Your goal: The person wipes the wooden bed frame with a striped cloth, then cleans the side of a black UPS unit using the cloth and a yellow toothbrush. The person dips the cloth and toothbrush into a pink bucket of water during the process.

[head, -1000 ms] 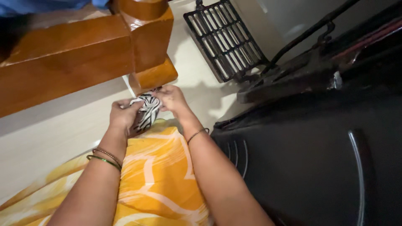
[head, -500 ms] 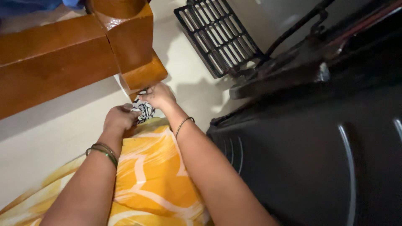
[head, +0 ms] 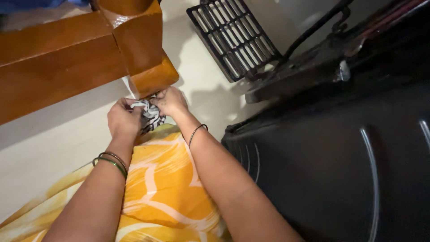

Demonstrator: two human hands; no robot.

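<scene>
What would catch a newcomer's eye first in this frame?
Both hands, the left hand and right hand, grip a black-and-white cloth at the foot of a wooden leg, centre frame. Below them spreads an orange-and-white fabric; a dark panel fills the right.

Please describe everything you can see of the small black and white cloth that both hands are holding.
The black and white cloth looks like soft, thin fabric with a striped or zebra-like pattern. It is bunched and crumpled, not spread flat. The left hand and the right hand grip it from either side. It sits at the foot of the wooden furniture leg, above the pale floor and at the edge of the orange and white patterned fabric. Its full shape is hidden.
</scene>
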